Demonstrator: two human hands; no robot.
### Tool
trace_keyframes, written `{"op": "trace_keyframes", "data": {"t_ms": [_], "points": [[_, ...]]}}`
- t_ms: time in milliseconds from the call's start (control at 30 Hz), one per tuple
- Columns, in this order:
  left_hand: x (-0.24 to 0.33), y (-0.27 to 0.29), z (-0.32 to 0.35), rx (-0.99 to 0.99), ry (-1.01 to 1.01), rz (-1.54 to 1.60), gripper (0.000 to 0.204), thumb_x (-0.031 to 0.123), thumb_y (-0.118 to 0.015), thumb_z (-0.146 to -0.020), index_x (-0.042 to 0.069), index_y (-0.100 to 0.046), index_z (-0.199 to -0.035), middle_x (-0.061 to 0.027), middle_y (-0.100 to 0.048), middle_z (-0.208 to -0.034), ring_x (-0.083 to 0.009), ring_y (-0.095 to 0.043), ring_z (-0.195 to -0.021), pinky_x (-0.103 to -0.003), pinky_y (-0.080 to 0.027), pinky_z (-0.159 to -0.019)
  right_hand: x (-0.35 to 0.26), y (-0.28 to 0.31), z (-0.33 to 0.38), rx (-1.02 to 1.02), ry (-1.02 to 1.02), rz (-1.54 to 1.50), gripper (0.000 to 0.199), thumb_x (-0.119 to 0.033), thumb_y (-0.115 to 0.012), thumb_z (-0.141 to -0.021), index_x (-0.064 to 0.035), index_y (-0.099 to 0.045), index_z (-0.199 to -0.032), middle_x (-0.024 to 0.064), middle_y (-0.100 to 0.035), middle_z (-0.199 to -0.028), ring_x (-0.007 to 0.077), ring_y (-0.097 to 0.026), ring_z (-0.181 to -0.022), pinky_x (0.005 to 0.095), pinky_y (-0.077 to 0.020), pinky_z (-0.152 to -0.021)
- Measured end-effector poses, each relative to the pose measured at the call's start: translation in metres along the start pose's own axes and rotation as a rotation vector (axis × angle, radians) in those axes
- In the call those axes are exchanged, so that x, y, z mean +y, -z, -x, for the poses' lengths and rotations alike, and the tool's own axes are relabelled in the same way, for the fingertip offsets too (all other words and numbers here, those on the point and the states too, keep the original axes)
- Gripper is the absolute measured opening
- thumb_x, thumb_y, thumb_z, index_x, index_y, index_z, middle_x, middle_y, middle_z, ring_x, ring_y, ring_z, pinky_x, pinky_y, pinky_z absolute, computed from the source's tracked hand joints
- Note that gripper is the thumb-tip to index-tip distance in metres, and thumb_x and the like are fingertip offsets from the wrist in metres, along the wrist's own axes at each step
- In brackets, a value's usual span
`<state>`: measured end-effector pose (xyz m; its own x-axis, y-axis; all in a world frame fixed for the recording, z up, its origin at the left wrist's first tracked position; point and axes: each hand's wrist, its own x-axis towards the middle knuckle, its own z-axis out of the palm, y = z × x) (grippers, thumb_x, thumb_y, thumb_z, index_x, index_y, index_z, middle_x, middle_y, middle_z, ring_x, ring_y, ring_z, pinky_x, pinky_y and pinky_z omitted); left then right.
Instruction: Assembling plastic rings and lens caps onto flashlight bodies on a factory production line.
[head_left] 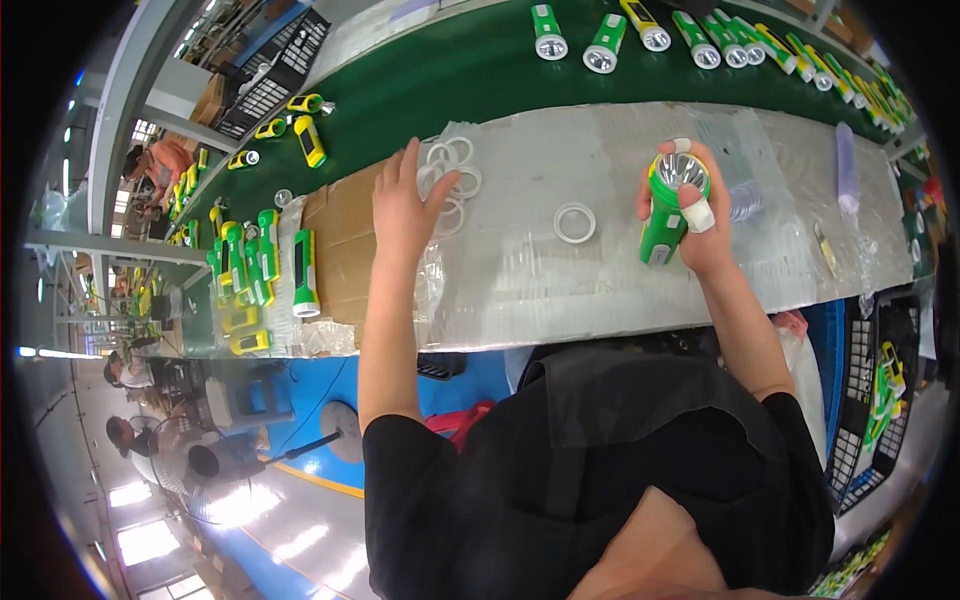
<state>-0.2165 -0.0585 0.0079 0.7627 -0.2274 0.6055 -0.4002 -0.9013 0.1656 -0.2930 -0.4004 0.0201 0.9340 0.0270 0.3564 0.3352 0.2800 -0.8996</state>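
Observation:
A green flashlight [660, 232] is gripped in my right hand [706, 215], its shiny reflector end up and facing me. White tape wraps my thumb and a fingertip of that hand. My left hand [405, 205] reaches over the left part of the work surface with fingers spread, beside a small pile of white plastic rings [466, 182]. Whether its fingertips touch the rings I cannot tell. One single white ring [574, 223] lies flat between my two hands. Just right of the flashlight sits a stack of clear round lenses [745, 201].
Several green flashlights [268, 245] lie at the left beside a cardboard sheet [345, 235]. More flashlights [604, 44] line the far green table [450, 85]. A purple plastic roll [847, 170] lies at the right. A black crate [870, 420] stands low right; a fan [215, 465] stands low left.

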Motion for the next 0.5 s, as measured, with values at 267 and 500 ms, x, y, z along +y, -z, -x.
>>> {"op": "trace_keyframes", "data": {"t_ms": [267,500], "points": [[0.023,0.015,-0.014,-0.156,0.234,0.693,0.049,0.017,-0.072,-0.087,0.003,-0.055,-0.131,-0.0142,-0.065,-0.113,-0.0270,-0.061,-0.097,-0.035,-0.051,-0.080,0.015,-0.002,0.000,-0.038,-0.001,0.011,0.047,-0.035,-0.059,-0.093,-0.0035,-0.045,-0.125,0.0113,-0.060,-0.090,0.0170,-0.060,-0.071,0.0307,-0.0490,-0.063],[0.164,0.014,-0.034,-0.007,-0.004,1.308,0.030,0.007,-0.082,-0.075,0.003,-0.067,-0.100,-0.0098,-0.063,-0.110,-0.0175,-0.062,-0.095,-0.028,-0.051,-0.076,0.011,-0.007,-0.004,-0.097,-0.042,-0.022,0.036,-0.014,-0.060,-0.092,-0.0043,-0.047,-0.125,0.0057,-0.059,-0.097,0.0127,-0.059,-0.080,0.0291,-0.0516,-0.069]]}}
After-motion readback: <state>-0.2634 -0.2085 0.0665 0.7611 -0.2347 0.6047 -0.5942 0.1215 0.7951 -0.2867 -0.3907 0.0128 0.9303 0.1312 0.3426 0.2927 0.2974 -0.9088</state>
